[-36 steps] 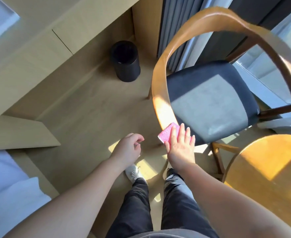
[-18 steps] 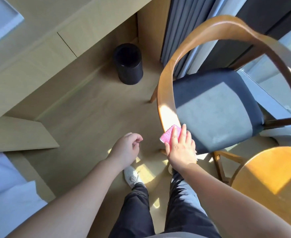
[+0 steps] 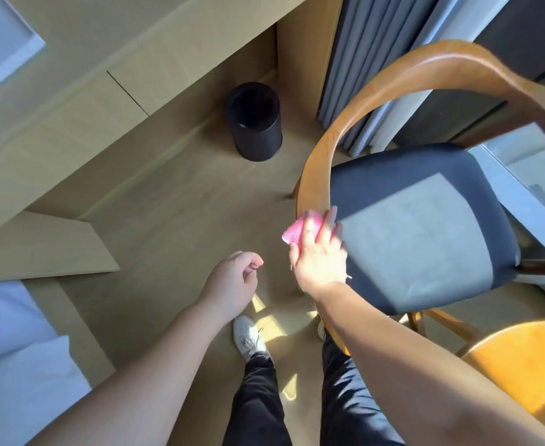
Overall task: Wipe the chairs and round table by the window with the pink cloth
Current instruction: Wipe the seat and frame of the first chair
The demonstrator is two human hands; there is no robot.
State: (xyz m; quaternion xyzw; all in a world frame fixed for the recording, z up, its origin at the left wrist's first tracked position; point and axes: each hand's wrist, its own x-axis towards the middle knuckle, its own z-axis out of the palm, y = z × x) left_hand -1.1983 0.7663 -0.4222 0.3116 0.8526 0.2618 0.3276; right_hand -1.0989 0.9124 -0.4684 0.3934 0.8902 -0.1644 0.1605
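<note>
Beside the curtain (image 3: pixel 361 75), the right hand (image 3: pixel 317 255), fingers flat on the pink cloth (image 3: pixel 300 231), has slid up the chair rail (image 3: pixel 316 175); the rail beyond the grip likely still needs wiping. The left hand (image 3: pixel 232 281) hangs loose and empty.

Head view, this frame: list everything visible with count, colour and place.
chair: one, wooden frame, dark seat, right of centre
pink cloth: one, pink, on the chair's curved rail
round table: one, orange-brown, lower right
bin: one, black, on the floor, top centre
curtain: one, grey, behind the chair
desk: one, light wood, upper left
bedding: one, white, lower left
trousers: one pair, dark, bottom centre
shoe: one clear, white, below the left hand
left hand: one, loosely curled, empty
right hand: one, fingers flat on the cloth
</note>
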